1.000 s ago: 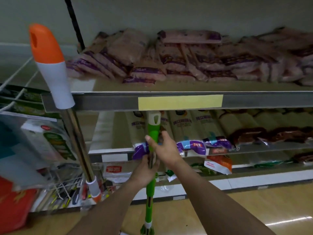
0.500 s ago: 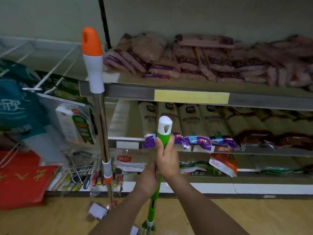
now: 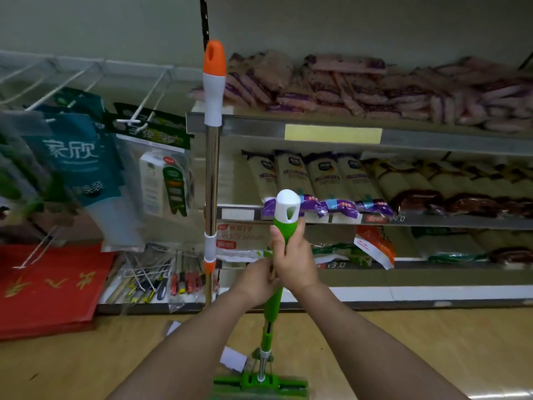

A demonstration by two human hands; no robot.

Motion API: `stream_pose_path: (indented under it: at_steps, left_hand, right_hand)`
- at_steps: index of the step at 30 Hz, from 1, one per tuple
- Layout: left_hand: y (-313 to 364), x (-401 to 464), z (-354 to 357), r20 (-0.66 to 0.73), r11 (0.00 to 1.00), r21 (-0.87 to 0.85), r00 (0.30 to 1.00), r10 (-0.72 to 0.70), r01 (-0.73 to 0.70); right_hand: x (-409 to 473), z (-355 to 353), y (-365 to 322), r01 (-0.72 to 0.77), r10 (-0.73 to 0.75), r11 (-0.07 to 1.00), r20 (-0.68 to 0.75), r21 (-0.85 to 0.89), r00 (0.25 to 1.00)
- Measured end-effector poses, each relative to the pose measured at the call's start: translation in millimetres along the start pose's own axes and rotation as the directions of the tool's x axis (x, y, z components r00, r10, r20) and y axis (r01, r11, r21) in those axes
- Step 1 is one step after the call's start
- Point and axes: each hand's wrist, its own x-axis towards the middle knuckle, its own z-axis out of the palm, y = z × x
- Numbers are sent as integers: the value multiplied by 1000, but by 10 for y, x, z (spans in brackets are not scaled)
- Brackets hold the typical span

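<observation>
**Green mop settled in both hands, head now down on the floor**

You hold the green mop [image 3: 272, 307] upright in front of you with both hands. Your right hand [image 3: 294, 261] is curled round the green grip just under the white cap [image 3: 287, 207]. Your left hand [image 3: 256, 280] is closed on the shaft just below, touching the right.

1 second ago your right hand sat on the grip with a finger sticking out. Now every finger is wrapped round it, so your hold looks firmer.

The view has also dropped and swung left. The mop head [image 3: 259, 382], out of sight 1 second ago, now shows lying flat on the wooden floor [image 3: 403, 342] at the bottom of the picture. The orange-capped mop [image 3: 212, 174], which stood at the far left edge, now stands upright near the middle, against the end of the shelf [image 3: 432, 137] and just left of your hands.

As a judgement, you now have the green mop clear of the shelving and under control, ready to be pushed or carried. The orange-capped mop is near your left side, so swing the handle away from it
</observation>
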Motion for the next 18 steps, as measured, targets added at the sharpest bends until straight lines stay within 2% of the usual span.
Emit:
stream_pose_path:
  at_steps: [3,18]
  left_hand:
    - [58,-168,11,-9,1000,-23,1000,0,0]
    - [215,-546,388,-123,989,138,992,-42,59]
  right_hand:
    - [-187,-27,-67,-13,13,1000,-12,-9,1000]
    - [-686,-226,-76,-4,4,1000,-11,13,1000]
